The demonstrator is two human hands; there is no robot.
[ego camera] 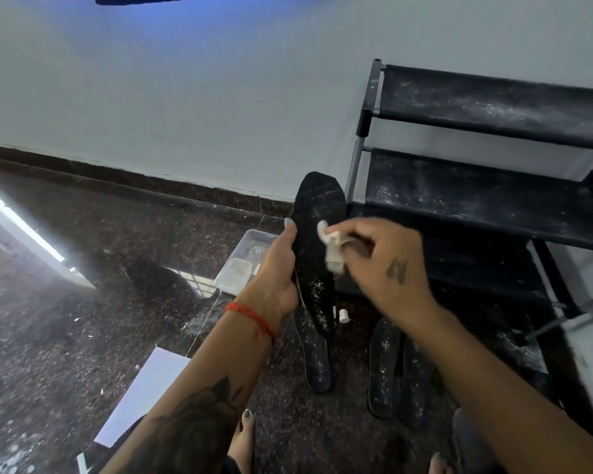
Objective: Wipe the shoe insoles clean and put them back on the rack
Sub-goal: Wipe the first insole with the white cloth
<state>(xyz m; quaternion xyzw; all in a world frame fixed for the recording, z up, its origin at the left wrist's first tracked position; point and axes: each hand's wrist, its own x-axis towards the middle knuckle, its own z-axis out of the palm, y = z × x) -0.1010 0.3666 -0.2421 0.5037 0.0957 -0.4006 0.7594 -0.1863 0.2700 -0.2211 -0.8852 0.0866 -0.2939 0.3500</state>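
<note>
My left hand (278, 268) clamps the insole (317, 241) upright by its edge, steadying it, so my right hand (387, 265), fingers pinching the cloth (332, 248), wipes its face.

Lighting: dim, bluish. Glare: bright streak on glossy floor (24, 227), left. Blur: right hand (384, 265). Distortion: wide-angle bowing at edges.

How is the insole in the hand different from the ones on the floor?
The held insole stands upright, gripped by the left hand; the floor insoles lie flat. The right hand presses a white cloth on the held insole; nothing touches the floor insoles. All are black, with white specks.
</note>
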